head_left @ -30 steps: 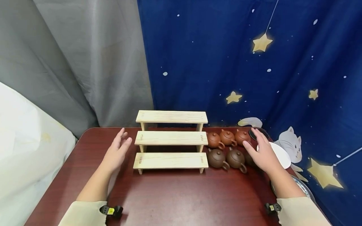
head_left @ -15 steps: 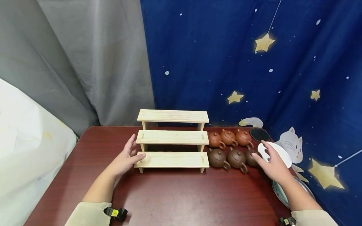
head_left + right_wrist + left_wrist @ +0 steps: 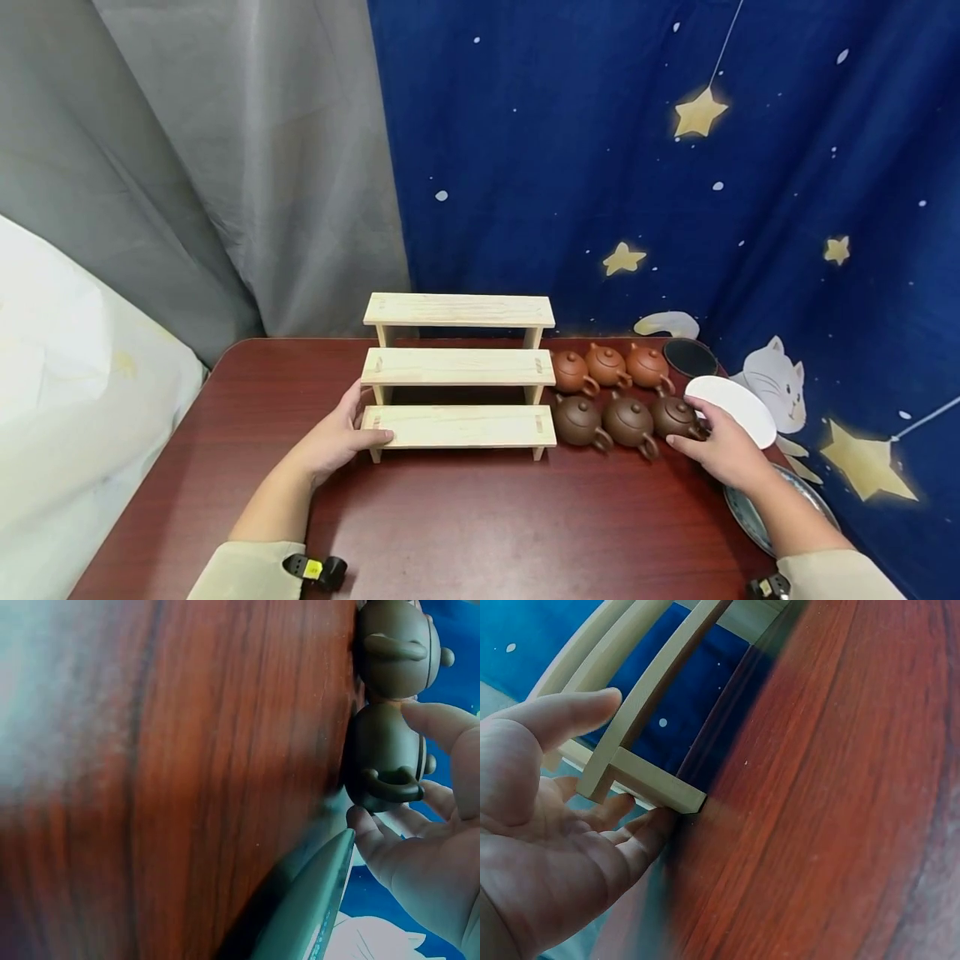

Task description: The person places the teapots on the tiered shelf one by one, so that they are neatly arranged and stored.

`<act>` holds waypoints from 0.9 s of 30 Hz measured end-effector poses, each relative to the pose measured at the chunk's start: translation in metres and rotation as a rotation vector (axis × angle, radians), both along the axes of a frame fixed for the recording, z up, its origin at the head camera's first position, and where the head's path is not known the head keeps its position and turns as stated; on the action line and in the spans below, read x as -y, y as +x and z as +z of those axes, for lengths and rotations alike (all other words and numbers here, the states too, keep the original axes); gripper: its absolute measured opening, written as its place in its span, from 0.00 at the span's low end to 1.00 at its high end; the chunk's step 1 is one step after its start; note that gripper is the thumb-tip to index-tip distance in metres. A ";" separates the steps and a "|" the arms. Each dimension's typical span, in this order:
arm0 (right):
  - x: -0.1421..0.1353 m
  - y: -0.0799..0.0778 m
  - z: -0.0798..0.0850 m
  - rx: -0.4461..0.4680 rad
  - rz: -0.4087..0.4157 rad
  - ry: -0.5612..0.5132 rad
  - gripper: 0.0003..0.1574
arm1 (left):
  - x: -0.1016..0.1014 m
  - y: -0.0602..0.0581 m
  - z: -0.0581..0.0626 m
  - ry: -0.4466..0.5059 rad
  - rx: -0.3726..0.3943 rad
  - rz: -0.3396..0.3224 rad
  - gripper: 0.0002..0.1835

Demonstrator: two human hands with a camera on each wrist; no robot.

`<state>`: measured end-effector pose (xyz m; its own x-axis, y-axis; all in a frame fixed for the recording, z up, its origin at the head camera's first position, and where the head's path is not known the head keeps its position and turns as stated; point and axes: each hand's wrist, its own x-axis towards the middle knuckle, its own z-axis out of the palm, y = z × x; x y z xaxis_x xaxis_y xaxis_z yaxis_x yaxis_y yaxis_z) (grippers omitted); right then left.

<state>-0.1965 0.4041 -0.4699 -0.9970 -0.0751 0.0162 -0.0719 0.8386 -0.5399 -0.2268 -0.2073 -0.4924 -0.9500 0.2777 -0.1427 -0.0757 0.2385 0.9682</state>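
A pale wooden three-step display stand [image 3: 465,427] stands on the dark red table. My left hand [image 3: 330,442] holds the left end of its lowest step, thumb over the top; in the left wrist view the fingers reach along the side by the leg [image 3: 660,780]. At the right, my right hand [image 3: 726,450] grips the rightmost dark brown teapot [image 3: 670,415], thumb on the near side. In the right wrist view the thumb lies against the body of this teapot [image 3: 379,742], with fingers around its handle side. Two more dark brown teapots [image 3: 628,419] sit left of it.
Several reddish-brown teapots [image 3: 606,365] form a row behind the dark ones. Beyond my right hand lie a black round dish [image 3: 690,358], a white oval plate [image 3: 738,408] and a patterned plate [image 3: 750,521] at the table's right edge. Curtains [image 3: 525,167] hang behind.
My left hand has moved right onto the stand's lowest step. My right hand has come down and back from above the teapots to close around the rightmost dark one.
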 end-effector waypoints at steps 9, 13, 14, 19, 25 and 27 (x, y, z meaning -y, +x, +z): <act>-0.001 -0.006 -0.007 0.004 -0.029 0.109 0.58 | -0.001 0.004 -0.008 0.035 0.027 -0.006 0.59; 0.000 -0.004 -0.005 -0.007 -0.042 0.117 0.57 | -0.001 0.004 -0.009 0.011 0.004 -0.015 0.60; 0.000 -0.003 -0.004 -0.011 -0.046 0.114 0.57 | -0.001 0.004 -0.009 0.006 0.000 -0.014 0.61; 0.000 0.003 0.015 -0.090 -0.069 0.108 0.54 | -0.001 0.004 -0.007 -0.020 -0.006 -0.016 0.61; 0.020 0.003 0.061 -0.127 -0.079 0.063 0.57 | 0.001 0.004 -0.005 -0.041 -0.017 -0.011 0.61; 0.035 0.000 0.076 -0.128 -0.067 0.031 0.58 | 0.003 0.004 -0.004 -0.048 -0.022 -0.017 0.61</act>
